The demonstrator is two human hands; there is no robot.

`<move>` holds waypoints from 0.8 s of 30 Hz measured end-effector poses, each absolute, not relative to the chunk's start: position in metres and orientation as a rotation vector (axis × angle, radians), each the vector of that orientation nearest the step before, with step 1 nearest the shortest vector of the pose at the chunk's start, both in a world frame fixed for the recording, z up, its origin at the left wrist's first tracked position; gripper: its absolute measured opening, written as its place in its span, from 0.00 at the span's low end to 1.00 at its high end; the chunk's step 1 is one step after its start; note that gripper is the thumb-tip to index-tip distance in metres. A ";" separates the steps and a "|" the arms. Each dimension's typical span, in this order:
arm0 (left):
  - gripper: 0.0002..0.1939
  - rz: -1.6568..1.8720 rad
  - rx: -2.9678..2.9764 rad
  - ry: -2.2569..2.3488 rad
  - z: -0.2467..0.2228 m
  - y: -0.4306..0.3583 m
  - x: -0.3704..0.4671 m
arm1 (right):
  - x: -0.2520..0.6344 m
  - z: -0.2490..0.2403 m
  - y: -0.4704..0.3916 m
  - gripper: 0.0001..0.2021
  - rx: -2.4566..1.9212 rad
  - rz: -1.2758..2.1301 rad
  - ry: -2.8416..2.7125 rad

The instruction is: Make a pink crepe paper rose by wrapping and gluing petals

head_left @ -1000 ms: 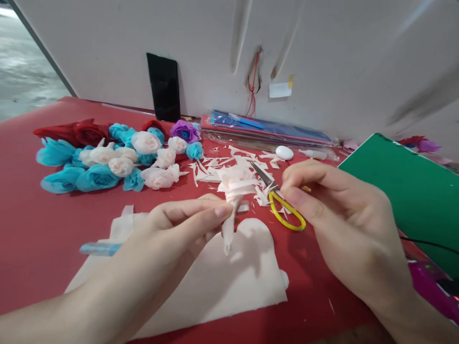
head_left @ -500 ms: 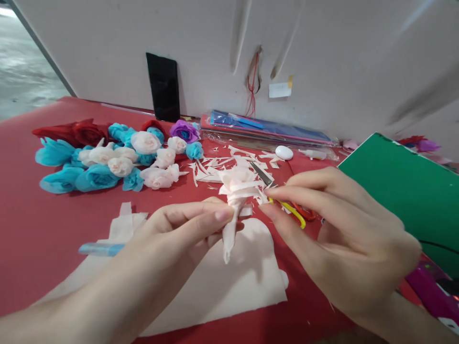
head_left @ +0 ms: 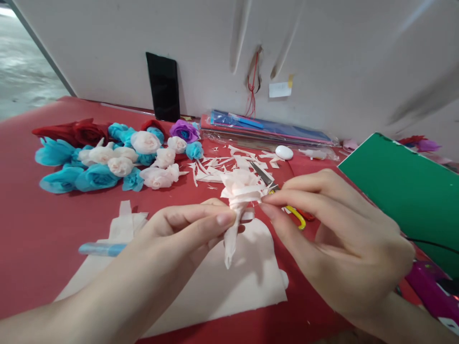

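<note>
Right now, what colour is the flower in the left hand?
The flower is pale pink; the head view shows it.

muted light | soft shadow on pale sheet | faint glare on wall | edges stretched

Likely craft workspace: flowers, scissors

Pale pink flower, bloom up, narrow stem down, strip sideways, in both hands.
</note>
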State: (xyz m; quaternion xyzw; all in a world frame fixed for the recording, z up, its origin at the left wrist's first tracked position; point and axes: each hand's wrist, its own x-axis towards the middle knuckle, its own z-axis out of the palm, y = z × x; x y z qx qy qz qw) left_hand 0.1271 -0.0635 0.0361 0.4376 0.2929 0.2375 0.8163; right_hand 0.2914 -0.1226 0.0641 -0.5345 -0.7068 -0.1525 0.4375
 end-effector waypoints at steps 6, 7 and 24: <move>0.15 0.540 0.930 0.648 0.036 -0.063 0.129 | 0.292 0.060 -0.124 0.07 -1.299 -0.388 -1.755; 0.14 0.545 0.926 0.629 0.035 -0.063 0.129 | 0.292 0.059 -0.125 0.07 -1.312 -0.366 -1.746; 0.16 0.535 0.935 0.590 0.033 -0.062 0.125 | 0.296 0.069 -0.127 0.04 -1.042 1.004 -1.242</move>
